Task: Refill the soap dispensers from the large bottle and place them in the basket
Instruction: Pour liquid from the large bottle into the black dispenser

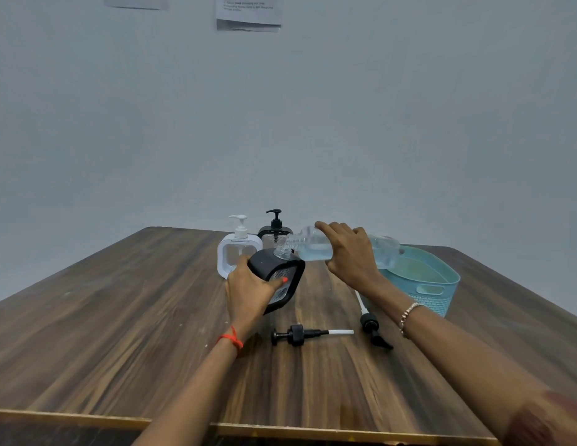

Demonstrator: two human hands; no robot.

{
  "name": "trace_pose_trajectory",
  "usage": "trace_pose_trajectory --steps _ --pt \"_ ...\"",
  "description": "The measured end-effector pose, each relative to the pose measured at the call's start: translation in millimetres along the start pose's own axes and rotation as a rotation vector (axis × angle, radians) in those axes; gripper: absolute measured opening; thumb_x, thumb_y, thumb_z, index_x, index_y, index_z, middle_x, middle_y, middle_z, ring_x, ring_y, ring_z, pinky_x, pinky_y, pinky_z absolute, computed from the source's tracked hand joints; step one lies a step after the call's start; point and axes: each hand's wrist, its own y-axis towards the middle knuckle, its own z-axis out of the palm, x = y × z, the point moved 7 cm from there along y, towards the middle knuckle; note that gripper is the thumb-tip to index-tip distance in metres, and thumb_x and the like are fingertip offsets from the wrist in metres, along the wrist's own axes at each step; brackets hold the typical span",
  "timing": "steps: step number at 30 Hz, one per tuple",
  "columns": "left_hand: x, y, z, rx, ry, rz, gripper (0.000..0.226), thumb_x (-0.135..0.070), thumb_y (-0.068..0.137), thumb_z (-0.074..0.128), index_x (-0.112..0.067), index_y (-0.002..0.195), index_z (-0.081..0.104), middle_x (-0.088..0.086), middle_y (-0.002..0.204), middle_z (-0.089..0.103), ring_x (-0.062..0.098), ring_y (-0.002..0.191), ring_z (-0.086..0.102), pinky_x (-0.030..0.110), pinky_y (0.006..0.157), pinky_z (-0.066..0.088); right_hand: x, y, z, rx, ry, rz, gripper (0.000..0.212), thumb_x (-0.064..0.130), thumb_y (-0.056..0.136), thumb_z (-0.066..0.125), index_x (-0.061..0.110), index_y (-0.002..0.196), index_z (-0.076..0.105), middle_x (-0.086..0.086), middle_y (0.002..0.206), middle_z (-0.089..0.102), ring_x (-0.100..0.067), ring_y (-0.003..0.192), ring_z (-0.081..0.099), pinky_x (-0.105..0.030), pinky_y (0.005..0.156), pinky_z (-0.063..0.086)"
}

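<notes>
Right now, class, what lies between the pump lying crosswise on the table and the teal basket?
In the head view, a second black pump lies there, partly beneath the right forearm.

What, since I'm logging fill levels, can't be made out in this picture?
Head view only:
- Level in the held black dispenser: covered by the left hand and its dark shell.
- Any stream from the large bottle: mouth too small, liquid clear.
- Inside of the basket: partly behind the right hand and bottle.
- Text on the wall notice: too small, cut by the top edge.
</notes>
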Motion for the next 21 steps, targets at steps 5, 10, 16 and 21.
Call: trace_pose_trajectory --steps 5,10,16,21 --pt "0.7 0.0 -1.3 -0.003 0.001 -0.006 0.063 -0.029 0.057 0.087 -0.01 0.109 0.057 0.007 0.099 0.069 0.028 0.097 0.062 0.027 0.075 0.043 1.3 0.9 -0.5 0.002 -0.005 0.002 0.069 -0.006 0.039 0.074 0.013 0.104 0.063 -0.001 0.076 0.065 -0.024 0.065 0.062 -0.029 0.058 0.038" --pt "3.4 1.5 -3.0 -0.011 0.005 -0.02 0.064 -0.031 0.056 0.087 -0.009 0.108 0.057 0.008 0.099 0.069 0.028 0.096 0.063 0.028 0.075 0.044 2.8 2.0 -0.3 0.003 -0.001 0.005 0.069 -0.005 0.039 0.074 0.013 0.104 0.064 -0.001 0.076 0.065 -0.024 0.065 0.062 -0.03 0.057 0.04" --pt "5.1 1.3 -5.1 -0.018 -0.008 -0.015 0.063 -0.029 0.056 0.087 -0.008 0.108 0.057 0.008 0.1 0.069 0.028 0.096 0.063 0.025 0.073 0.042 4.3 1.6 -1.1 0.005 0.0 -0.003 0.069 -0.007 0.039 0.074 0.012 0.104 0.064 -0.002 0.076 0.066 -0.024 0.064 0.062 -0.031 0.057 0.043" --pt "6.7 1.3 -4.8 -0.022 0.001 -0.016 0.062 -0.03 0.056 0.087 -0.009 0.107 0.058 0.008 0.099 0.069 0.028 0.096 0.064 0.029 0.075 0.045 4.4 0.9 0.5 0.011 -0.002 -0.004 0.069 -0.005 0.04 0.076 0.013 0.105 0.064 -0.002 0.078 0.067 -0.024 0.066 0.063 -0.031 0.058 0.043"
